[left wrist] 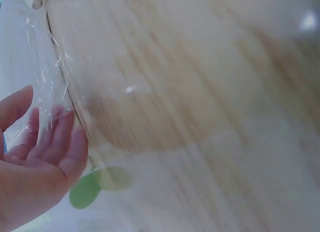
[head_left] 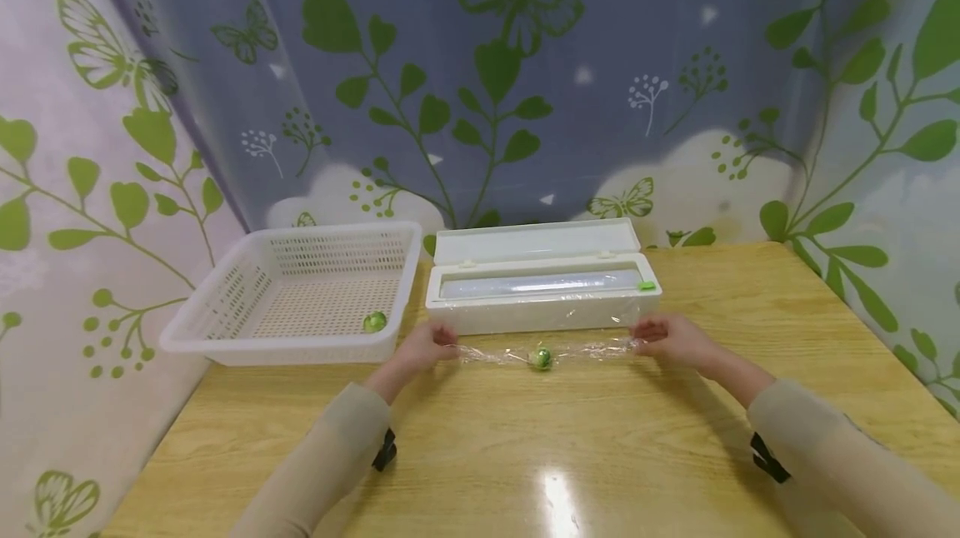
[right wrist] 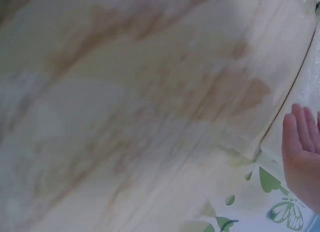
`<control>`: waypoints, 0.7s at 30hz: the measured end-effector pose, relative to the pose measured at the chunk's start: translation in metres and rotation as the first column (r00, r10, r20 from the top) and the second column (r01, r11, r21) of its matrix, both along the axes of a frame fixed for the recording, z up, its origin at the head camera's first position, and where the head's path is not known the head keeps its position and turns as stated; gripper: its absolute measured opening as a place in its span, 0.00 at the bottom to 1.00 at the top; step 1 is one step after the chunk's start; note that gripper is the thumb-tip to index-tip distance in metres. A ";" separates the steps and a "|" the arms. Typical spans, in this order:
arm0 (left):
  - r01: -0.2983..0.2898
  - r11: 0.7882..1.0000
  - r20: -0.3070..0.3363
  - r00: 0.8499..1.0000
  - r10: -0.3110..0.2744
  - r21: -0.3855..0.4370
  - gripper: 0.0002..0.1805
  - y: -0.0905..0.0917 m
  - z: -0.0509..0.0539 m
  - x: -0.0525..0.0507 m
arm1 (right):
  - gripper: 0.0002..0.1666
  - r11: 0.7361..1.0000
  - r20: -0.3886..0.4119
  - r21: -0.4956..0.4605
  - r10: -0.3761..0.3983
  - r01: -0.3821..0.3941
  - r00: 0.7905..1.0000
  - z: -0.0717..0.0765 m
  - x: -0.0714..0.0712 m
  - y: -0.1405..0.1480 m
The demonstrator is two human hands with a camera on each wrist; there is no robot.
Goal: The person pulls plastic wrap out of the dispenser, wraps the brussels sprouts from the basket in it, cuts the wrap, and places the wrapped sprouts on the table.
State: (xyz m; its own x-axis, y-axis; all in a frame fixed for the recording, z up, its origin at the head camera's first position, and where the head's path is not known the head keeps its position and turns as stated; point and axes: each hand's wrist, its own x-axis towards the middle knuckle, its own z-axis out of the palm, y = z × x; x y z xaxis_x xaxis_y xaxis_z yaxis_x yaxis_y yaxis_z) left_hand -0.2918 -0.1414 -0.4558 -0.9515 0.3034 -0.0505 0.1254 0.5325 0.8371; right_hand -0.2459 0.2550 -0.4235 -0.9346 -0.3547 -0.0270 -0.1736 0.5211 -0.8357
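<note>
A Brussels sprout [head_left: 542, 358] lies in a gathered strip of clear cling film [head_left: 585, 351] in front of the white film dispenser box [head_left: 540, 320]. My left hand [head_left: 424, 346] is at the strip's left end; in the left wrist view its thumb [left wrist: 17, 106] stands apart from loosely bent fingers [left wrist: 55, 142], with film against the fingertips. At the right end is my right hand [head_left: 675, 340]; its fingers [right wrist: 300, 129] look fairly straight in the right wrist view, where the thumb is hidden.
The dispenser's lid [head_left: 536, 241] is raised, showing a film roll [head_left: 540, 284] inside and a green slider [head_left: 647, 286] at its right. Left of it stands a white plastic basket [head_left: 292, 348] with another sprout [head_left: 375, 321]. Behind the wooden table [head_left: 465, 455] hangs a patterned curtain [head_left: 420, 63].
</note>
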 end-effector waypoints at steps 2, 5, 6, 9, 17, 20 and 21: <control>0.013 1.000 0.008 1.000 -0.013 0.018 0.13 -0.005 -0.014 -0.012 | 0.20 1.000 0.000 -0.003 -0.021 0.021 1.000 0.000 -0.001 0.000; 0.015 1.000 0.017 1.000 -0.016 0.027 0.13 -0.007 -0.022 -0.019 | 0.19 0.999 -0.009 -0.007 -0.048 0.048 0.999 0.000 -0.002 0.000; -0.002 1.000 0.030 1.000 0.002 0.002 0.14 -0.004 -0.011 -0.010 | 0.18 0.998 -0.015 -0.007 -0.061 0.061 0.998 0.000 -0.003 0.000; 0.026 0.999 -0.001 1.000 -0.026 0.025 0.13 -0.007 -0.023 -0.016 | 0.15 0.995 -0.026 -0.008 -0.102 0.101 0.994 0.000 -0.004 0.000; -0.039 0.999 0.032 0.999 0.038 0.017 0.08 0.004 0.001 0.000 | 0.12 0.987 -0.003 0.014 -0.162 0.162 0.987 -0.001 -0.005 -0.002; -0.073 0.997 0.082 0.994 0.073 -0.003 0.08 0.012 0.029 0.021 | 0.12 0.988 0.000 0.031 -0.151 0.151 0.988 0.000 -0.004 -0.001; -0.081 0.997 0.098 0.992 0.081 -0.004 0.09 0.013 0.032 0.023 | 0.13 0.989 0.008 0.024 -0.144 0.144 0.990 0.000 -0.003 -0.001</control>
